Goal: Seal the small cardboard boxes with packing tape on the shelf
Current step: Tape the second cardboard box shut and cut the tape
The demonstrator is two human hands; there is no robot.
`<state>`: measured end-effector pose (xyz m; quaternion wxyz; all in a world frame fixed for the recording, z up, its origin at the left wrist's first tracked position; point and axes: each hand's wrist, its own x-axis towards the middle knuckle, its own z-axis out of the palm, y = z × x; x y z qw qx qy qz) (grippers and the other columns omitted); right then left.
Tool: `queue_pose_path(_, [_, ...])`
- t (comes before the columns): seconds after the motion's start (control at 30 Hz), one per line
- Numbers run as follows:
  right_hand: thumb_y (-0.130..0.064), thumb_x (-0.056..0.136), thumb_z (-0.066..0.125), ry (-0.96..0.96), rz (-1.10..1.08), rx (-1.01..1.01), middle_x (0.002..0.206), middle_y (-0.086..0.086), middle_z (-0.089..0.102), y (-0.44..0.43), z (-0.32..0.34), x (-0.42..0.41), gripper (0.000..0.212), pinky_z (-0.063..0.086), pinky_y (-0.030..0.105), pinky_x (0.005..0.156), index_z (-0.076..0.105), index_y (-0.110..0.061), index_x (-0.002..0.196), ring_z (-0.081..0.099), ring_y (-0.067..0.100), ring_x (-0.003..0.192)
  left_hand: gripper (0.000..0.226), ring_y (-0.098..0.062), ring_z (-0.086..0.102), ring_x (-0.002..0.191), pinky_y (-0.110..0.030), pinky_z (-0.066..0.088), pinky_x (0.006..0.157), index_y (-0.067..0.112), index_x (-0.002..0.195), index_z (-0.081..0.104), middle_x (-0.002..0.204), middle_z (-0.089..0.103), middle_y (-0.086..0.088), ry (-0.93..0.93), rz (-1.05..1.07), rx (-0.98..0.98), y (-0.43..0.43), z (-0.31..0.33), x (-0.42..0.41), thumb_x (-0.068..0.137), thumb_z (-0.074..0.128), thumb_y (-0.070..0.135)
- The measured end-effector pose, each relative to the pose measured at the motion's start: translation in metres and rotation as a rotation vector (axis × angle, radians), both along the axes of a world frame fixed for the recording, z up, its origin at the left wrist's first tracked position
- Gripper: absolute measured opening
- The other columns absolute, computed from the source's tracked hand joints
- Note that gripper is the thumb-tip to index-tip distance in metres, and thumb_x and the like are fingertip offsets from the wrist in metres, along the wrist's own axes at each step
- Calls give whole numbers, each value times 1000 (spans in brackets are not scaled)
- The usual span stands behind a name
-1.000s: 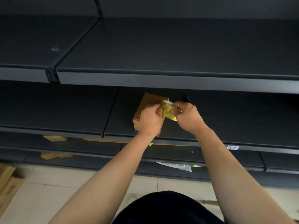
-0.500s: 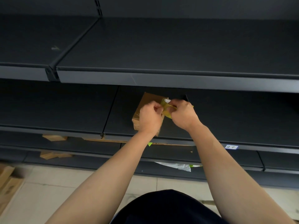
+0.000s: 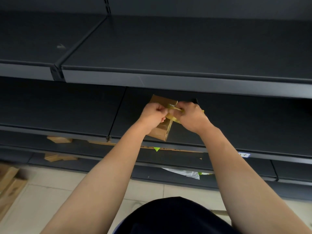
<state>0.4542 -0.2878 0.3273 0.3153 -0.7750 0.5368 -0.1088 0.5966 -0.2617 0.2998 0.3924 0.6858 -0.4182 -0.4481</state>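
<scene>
Pinching tape (image 3: pixel 171 117): two hands (image 3: pixel 152 115) (image 3: pixel 192 118), one box (image 3: pixel 161 131)

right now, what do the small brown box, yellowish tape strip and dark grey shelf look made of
Small brown box: matte cardboard, with a raw cut edge.
Yellowish tape strip: probably thin plastic film, glossy and see-through.
Dark grey shelf: likely painted sheet metal, smooth satin sheen.

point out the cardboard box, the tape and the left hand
cardboard box (image 3: pixel 161 131): head view, lower side face
tape (image 3: pixel 172 118): head view, yellowish strip beside the box
left hand (image 3: pixel 152 115): head view, back of hand
</scene>
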Motion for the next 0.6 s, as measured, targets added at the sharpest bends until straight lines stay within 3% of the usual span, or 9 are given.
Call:
queue_pose_path(0.13, [-61, 81, 62, -38, -48, 103, 126, 8, 62, -5, 2, -6, 68, 44, 27, 85, 58, -13, 129, 58, 25, 114, 13, -9, 49, 63, -20, 44, 59, 9, 85, 59, 70, 53, -2, 42, 39, 25, -2, 0, 9, 96, 53, 12])
queue_pose_path(0.27, [-64, 85, 54, 166, -62, 84, 130, 12, 58, -12, 8, -16, 72, 45, 37, 100, 54, -9, 131, 53, 30, 121, 9, -9, 49, 62, -21, 44, 59, 8, 94, 58, 71, 53, -1, -47, 161, 79, -3, -3, 31, 97, 53, 16])
queue_pose_path(0.37, [-70, 80, 54, 222, -118, 134, 132, 11, 56, -16, -5, -21, 76, 44, 38, 102, 57, -12, 129, 51, 29, 124, 17, -11, 46, 57, -22, 42, 57, 9, 80, 54, 68, 50, -2, -73, 228, 150, -5, -12, 45, 96, 54, 15])
queue_pose_path(0.53, [-82, 72, 49, 288, -98, 162, 98, 4, 64, -24, -23, -8, 70, 47, 33, 87, 67, -19, 95, 59, 27, 107, 22, -13, 42, 56, -24, 41, 57, 9, 74, 47, 67, 45, -4, -14, 292, 220, -7, -24, 55, 95, 54, 10])
queue_pose_path(0.6, [-87, 70, 44, 336, -88, 168, 95, 2, 64, -29, -28, -4, 74, 42, 31, 83, 68, -21, 93, 58, 26, 105, 23, -12, 45, 58, -22, 43, 57, 8, 73, 50, 70, 48, -5, 20, 343, 227, -8, -25, 64, 96, 55, 11])
